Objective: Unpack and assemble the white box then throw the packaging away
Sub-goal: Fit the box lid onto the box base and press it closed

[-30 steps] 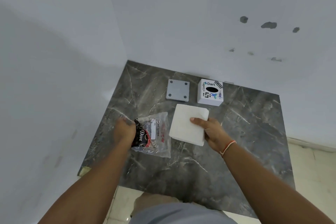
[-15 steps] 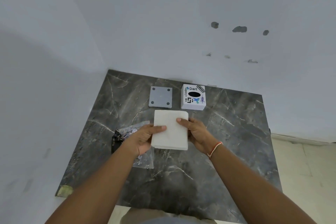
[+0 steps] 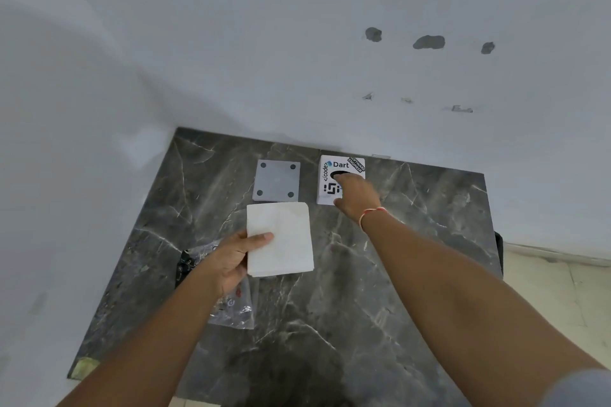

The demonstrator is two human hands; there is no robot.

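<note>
The white box, covered in stickers and showing a dark oval opening on top, stands at the far edge of the table, just beside a grey square plate with four holes. It is touched by the right hand, whose fingers are spread over its top; no closed grip can be told. A white folded pad is pinched at its left edge by the left hand. Held at one edge only, the pad could droop or slip. The box could be pushed toward the wall if pressed rather than grasped. A clear plastic bag lies under the left wrist; small dark and red items are seen inside, unidentifiable. What the box holds cannot be seen.
</note>
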